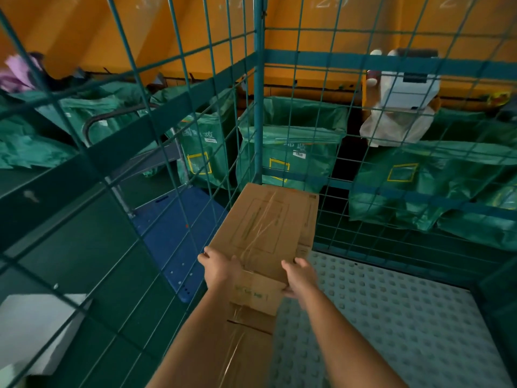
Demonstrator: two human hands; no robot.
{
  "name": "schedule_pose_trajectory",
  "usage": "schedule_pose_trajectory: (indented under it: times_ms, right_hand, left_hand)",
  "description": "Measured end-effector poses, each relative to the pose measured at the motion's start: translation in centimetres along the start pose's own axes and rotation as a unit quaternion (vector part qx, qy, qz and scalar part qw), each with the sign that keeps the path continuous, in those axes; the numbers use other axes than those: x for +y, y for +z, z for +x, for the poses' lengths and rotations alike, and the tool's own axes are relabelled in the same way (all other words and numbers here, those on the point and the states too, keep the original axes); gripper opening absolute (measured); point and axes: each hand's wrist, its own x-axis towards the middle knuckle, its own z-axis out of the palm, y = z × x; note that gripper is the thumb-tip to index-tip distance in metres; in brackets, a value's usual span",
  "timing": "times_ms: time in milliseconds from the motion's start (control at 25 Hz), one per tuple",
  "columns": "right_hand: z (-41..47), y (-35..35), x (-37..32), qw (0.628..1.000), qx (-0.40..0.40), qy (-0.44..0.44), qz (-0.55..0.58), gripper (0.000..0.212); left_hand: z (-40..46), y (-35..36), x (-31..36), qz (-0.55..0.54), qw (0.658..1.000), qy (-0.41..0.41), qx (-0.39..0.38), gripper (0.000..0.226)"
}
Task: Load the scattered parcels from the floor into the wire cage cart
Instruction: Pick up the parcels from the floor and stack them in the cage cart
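A long brown cardboard parcel [264, 228] with clear tape lies inside the green wire cage cart [258, 107], its far end in the cart's back left corner. My left hand [221, 266] grips its near left edge and my right hand [300, 275] grips its near right edge. Under and nearer to me lies a second brown cardboard box [246, 348], partly hidden by my left forearm. The cart's floor [391, 317] is a pale studded panel, bare to the right of the boxes.
Beyond the mesh stand green sacks [291, 147] with yellow label windows, against an orange wall. A blue platform trolley [173, 239] sits left of the cart. A white box [36, 331] lies at lower left outside the cage. White items [400, 107] hang at upper right.
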Motion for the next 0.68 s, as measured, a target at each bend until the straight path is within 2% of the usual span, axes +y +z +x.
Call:
schedule_pose_trajectory:
  times_ms: [240, 520, 680]
  right_hand:
    - [-2.9, 0.2, 1.1, 0.998, -0.020, 0.001, -0.055, 0.048]
    - [-3.1, 0.9, 1.3, 0.997, 0.000, -0.014, -0.070, 0.045]
    - [-2.5, 1.0, 0.6, 0.996, -0.023, 0.003, -0.089, 0.046]
  left_hand:
    - [-2.1, -1.6, -2.2, 0.012, 0.998, -0.042, 0.041, 0.072]
    - [-2.2, -0.9, -2.7, -0.021, 0.997, -0.054, 0.043, 0.074]
    - [-1.1, -1.0, -2.6, -0.005, 0.998, -0.065, 0.021, 0.077]
